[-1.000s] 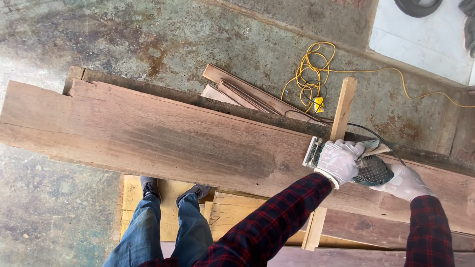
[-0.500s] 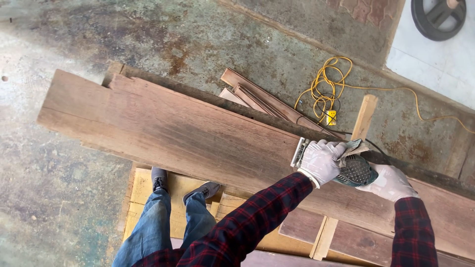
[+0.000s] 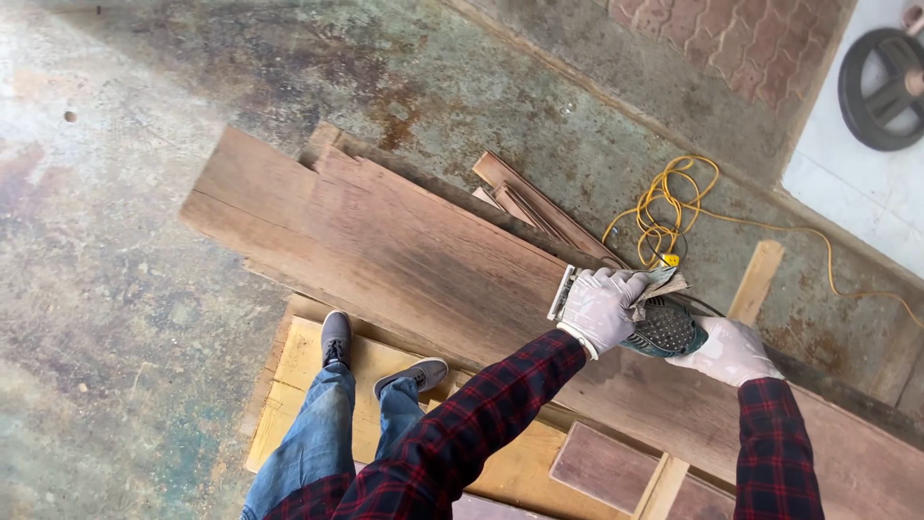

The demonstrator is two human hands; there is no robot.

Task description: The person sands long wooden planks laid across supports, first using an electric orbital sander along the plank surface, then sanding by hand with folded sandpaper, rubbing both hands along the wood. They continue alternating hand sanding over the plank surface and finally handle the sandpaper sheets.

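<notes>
Slid left along plank (image 3: 404, 260) w/ sander (image 3: 630, 323) vs. half a sec earlier; view tilted too, so wheel (image 3: 881, 87) top right showed more. Left hand (image 3: 599, 308), gloved, wrapped over front of sander, fingers curled & pressed down on body. Right hand (image 3: 729, 351), gloved, closed round rear end, fingers wrapped on housing; exact pinch hidden from above. Sat flat on plank's upper face near far edge, roughly mid-length, pad end toward left. Long axis of sander ran along plank's length, nose to upper left, tail to lower right. Plank itself lay diagonal, upper left to lower right, resting on a crosswise strip (image 3: 756, 279) & pale boards (image 3: 318, 366) below. Judged partway done: darker, dull band left of sander prob. unsanded, approx. half of plank left; can't tell for sure re finish under sleeves. Yellow cable (image 3: 669, 207) coiled on concrete floor (image 3: 125, 289) beyond, thin offcuts (image 3: 539, 207) beside. Shoes (image 3: 337, 337) stood on pale boards.
</notes>
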